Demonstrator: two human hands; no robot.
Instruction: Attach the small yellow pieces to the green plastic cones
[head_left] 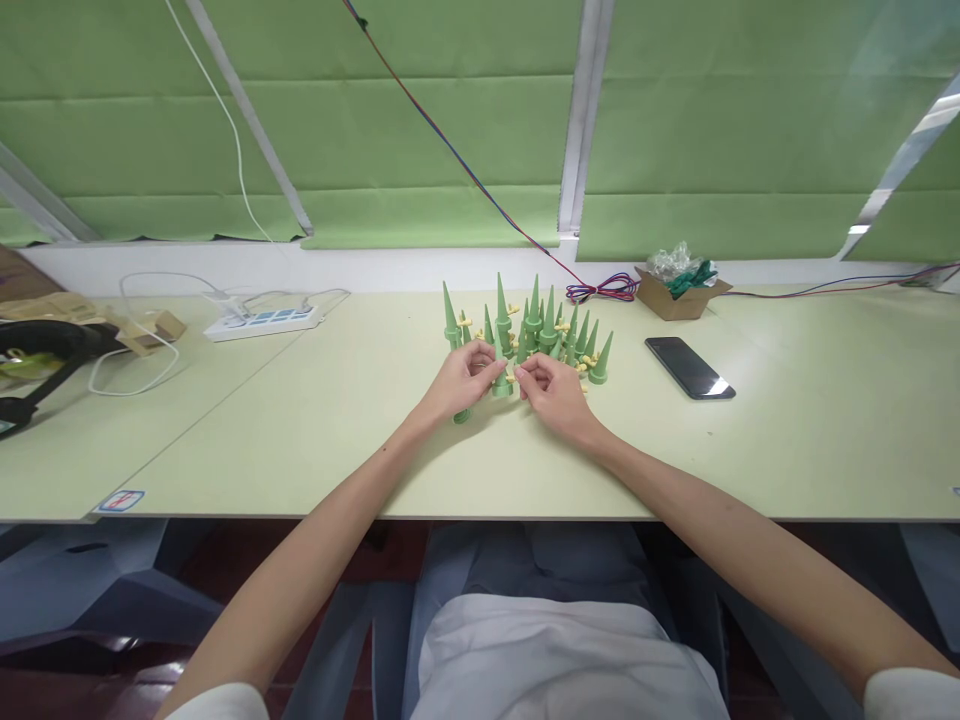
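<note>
My left hand [466,380] is closed on a green plant watering spike [502,379], its tip pointing up and its collar low. Just to the right, my right hand [551,390] makes a pinch close to this spike's small yellow valve [511,378]. Whatever lies between those right fingertips is too small to make out. Behind both hands a cluster of similar green spikes [533,312] with yellow valves stands on the table, mostly points up. Another green piece [462,415] shows below my left hand, partly covered by it.
A black phone [689,368] lies to the right on the pale table [300,440]. Behind it sits a small cardboard box [671,300] with plastic and green material, beside coiled red-blue wire [611,288]. A power strip [262,322] and black headgear [52,350] are leftward.
</note>
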